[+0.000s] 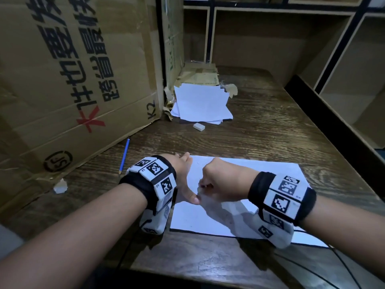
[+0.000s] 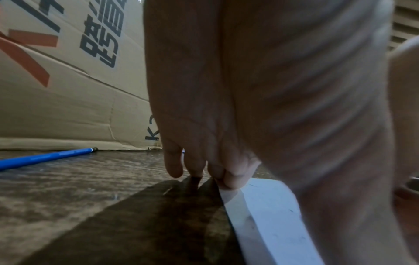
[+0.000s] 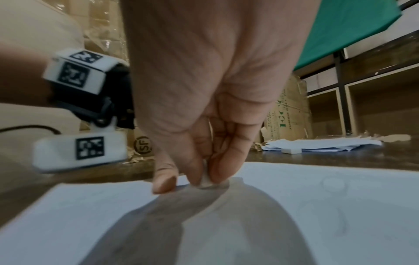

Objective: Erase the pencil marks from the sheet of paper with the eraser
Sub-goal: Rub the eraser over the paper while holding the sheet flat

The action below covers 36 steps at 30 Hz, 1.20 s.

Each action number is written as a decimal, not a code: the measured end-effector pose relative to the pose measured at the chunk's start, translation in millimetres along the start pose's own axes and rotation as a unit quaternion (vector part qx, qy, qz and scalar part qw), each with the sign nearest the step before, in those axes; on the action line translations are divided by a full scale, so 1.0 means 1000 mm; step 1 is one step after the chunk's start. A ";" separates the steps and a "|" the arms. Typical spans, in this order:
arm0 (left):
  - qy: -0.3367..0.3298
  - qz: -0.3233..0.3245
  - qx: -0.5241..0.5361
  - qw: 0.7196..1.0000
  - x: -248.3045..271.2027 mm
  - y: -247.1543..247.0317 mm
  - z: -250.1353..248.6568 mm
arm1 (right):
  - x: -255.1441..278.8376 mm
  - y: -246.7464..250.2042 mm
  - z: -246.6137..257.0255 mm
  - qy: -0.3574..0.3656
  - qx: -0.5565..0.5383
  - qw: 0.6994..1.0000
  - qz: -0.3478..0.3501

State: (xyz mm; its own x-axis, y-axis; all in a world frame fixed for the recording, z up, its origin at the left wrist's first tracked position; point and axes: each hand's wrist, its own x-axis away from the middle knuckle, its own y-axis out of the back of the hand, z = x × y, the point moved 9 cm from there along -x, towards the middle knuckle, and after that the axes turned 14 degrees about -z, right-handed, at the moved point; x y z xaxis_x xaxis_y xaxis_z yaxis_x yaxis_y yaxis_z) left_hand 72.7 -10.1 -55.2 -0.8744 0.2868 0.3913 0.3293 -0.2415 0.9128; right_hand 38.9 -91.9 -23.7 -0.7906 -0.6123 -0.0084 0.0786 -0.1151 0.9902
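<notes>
Head view, desk (image 1: 270, 130): dark wood, firm backing for rubbing.
Sheet of paper (image 1: 260, 176): flat before me, thin and light; likely to creep or crease unless pinned near the rubbing spot.
Left hand (image 1: 185, 178): fingers straight, pressing the sheet's left edge.
Right hand (image 1: 220, 180): pinching 1 eraser (image 3: 206, 181), small, soft, on the sheet.
</notes>
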 end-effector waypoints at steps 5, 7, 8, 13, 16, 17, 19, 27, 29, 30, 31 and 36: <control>-0.005 0.008 -0.004 1.000 -0.001 -0.001 0.004 | -0.026 0.015 -0.027 -0.026 0.020 0.998 -0.045; -0.006 0.004 0.000 1.000 -0.001 -0.001 0.004 | -0.023 0.010 -0.025 -0.031 0.027 0.999 -0.035; -0.005 0.004 0.006 1.000 0.000 -0.001 0.005 | -0.015 0.007 -0.019 -0.024 0.035 0.999 -0.021; -0.008 0.005 0.015 1.000 -0.002 -0.001 0.004 | 0.027 0.006 -0.001 0.025 -0.001 1.000 0.015; -0.002 0.007 0.001 1.000 -0.001 0.000 0.003 | 0.012 0.014 -0.014 0.016 -0.005 1.000 0.004; 0.000 0.007 -0.001 1.000 -0.001 0.002 0.002 | 0.003 0.018 -0.021 0.008 0.001 1.000 -0.021; 0.004 0.011 0.000 1.000 0.000 0.003 0.002 | -0.012 0.023 -0.034 -0.019 0.010 0.998 -0.054; -0.004 -0.001 0.001 1.000 -0.001 0.000 0.003 | 0.025 0.004 -0.011 -0.021 0.013 1.000 0.017; -0.005 0.004 0.000 1.000 -0.002 0.000 0.003 | 0.030 0.005 -0.008 -0.006 0.005 0.999 0.048; -0.004 0.006 -0.002 1.000 -0.003 0.000 0.003 | 0.025 0.007 -0.010 -0.002 0.011 0.999 0.051; -0.001 0.008 -0.003 1.000 -0.003 0.000 0.003 | 0.016 0.011 -0.016 -0.005 0.022 0.999 0.038; 0.000 0.005 0.010 1.000 -0.003 -0.001 0.004 | -0.020 0.019 -0.047 -0.070 0.029 0.996 -0.040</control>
State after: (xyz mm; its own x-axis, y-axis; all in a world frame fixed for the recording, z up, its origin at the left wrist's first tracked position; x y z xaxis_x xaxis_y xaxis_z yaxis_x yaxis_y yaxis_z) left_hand 76.7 -7.1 -57.3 -0.8717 0.2837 0.3995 0.3440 -0.2263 0.9113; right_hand 84.8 -118.2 -11.2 -0.8704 -0.4871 -0.0720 -0.0199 -0.1113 0.9936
